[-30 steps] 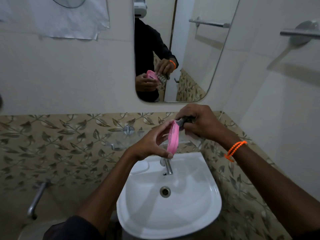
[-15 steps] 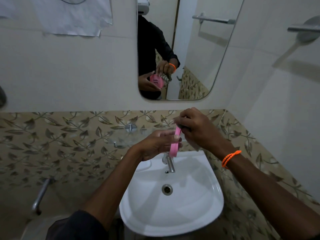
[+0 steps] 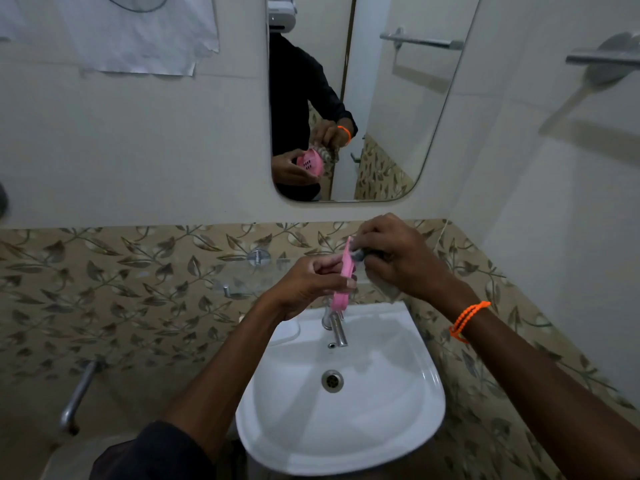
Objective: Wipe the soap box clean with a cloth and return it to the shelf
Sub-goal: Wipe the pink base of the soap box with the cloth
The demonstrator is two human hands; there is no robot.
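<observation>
A pink soap box (image 3: 343,275) stands on edge above the basin, gripped by my left hand (image 3: 308,284) with its fingers curled round the lower half. My right hand (image 3: 398,258) holds a bunched grey cloth (image 3: 384,287) against the box's right face near the top. A glass shelf (image 3: 249,271) on chrome pegs runs along the leaf-patterned tiles just behind and left of my hands. The mirror (image 3: 381,98) shows the same hands, with the pink box's slotted face turned toward it.
A white basin (image 3: 408,420) with a chrome tap (image 3: 337,329) sits below my hands. A chrome pipe (image 3: 78,396) juts out at lower left. A towel bar (image 3: 602,58) is on the right wall. White cloth (image 3: 138,32) hangs at upper left.
My hands and the box have stayed over the tap. The right hand with the cloth has shifted along the box's upper edge, and the box has turned slightly in my left hand.
</observation>
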